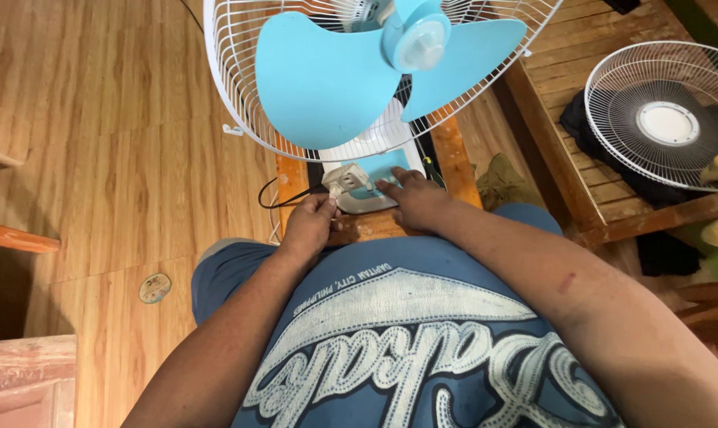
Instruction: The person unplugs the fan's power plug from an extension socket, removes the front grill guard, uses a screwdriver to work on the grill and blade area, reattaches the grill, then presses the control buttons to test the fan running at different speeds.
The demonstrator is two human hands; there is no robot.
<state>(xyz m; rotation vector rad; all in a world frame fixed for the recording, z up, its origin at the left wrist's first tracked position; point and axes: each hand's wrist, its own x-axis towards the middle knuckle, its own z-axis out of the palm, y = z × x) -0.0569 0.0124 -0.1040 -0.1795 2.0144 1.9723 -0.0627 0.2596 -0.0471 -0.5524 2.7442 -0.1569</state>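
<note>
At the centre of the frame the left hand (310,224) pinches a white plug (345,179) between closed fingers, lifting it just off the fan's base (375,170) so its black cord (278,199) trails away to the left; the right hand (417,198) lies flat beside it, fingers spread narrowly and holding nothing, their tips pressed on the pale blue and white base as if to steady it. The fan stands on a narrow wooden counter (454,158) directly before the person's lap; its blue blades (351,71) fill the upper middle of the frame, bare at the front, backed only by the white rear guard (224,63). The matching front guard (666,119) rests face-up on a wooden bench (565,71) at the upper right, well apart from the hands; a round disc (154,288) lies on the plank floor (113,158) at lower left.
</note>
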